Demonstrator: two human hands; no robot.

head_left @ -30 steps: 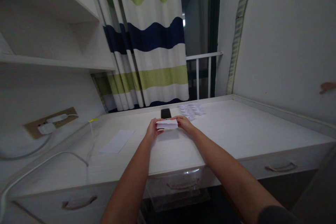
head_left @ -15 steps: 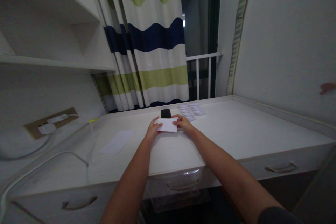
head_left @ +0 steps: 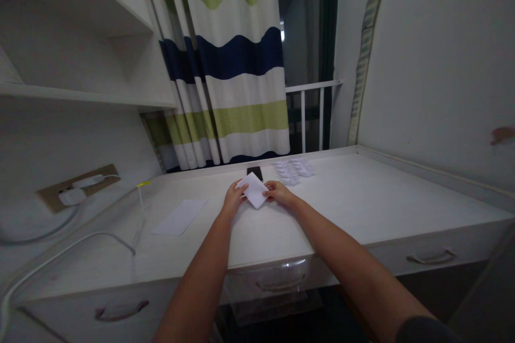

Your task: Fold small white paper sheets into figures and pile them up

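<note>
Between my two hands is a small sheet of white paper (head_left: 254, 191), turned to a diamond shape. My left hand (head_left: 234, 198) pinches its left corner, and my right hand (head_left: 279, 193) holds its right side. Just behind the paper lies a black smartphone (head_left: 255, 173), partly hidden by it. Neither hand touches the phone. To the right of the phone is a loose pile of small white paper pieces (head_left: 293, 172). A flat white sheet (head_left: 179, 217) lies further left, away from both hands.
The white desk (head_left: 333, 198) has drawers with curved handles (head_left: 430, 257) along its front. A cable (head_left: 68, 252) and a wall socket panel (head_left: 76, 194) are at the left, beneath a shelf (head_left: 80, 95). A striped curtain (head_left: 233, 64) and a white railing (head_left: 314, 102) stand behind.
The paper has rotated from a level rectangle to a diamond between my hands. It now covers less of the phone, and my hands have shifted only slightly.
</note>
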